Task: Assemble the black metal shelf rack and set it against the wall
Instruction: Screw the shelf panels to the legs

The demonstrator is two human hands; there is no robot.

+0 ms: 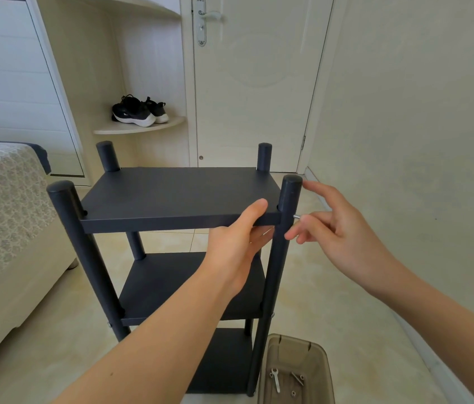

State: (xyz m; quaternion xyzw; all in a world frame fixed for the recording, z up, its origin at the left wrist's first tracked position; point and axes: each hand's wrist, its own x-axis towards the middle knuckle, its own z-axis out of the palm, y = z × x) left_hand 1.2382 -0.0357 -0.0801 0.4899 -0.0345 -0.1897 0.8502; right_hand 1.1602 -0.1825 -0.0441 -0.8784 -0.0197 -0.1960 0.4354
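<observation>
Right now a black metal rack [171, 196] stands upright on the tiled floor [331, 287], just in front of the person, between a bed [2, 199] on the left and a bare wall [419, 112] on the right, touching neither. Its long axis runs straight up and down. Its broad front faces the person and its back faces a closed door [259, 83].

The left hand [238, 243] grips the front edge of the top shelf [142, 223], thumb on top and fingers curled beneath, steadying it. The right hand [334, 225] is at the right front post [276, 272], where its curled fingers appear to pinch a small silver screw [296, 217] sticking out of the post at shelf height. Its index finger reaches up beside the post's cap.

The step in hand looks like fastening the top shelf to this post. Next, the screw likely needs turning in fully, perhaps with the small wrench [275, 379] lying in a brown plastic bin [317, 354] by the rack's foot. Moving the rack to the wall is not yet done.
</observation>
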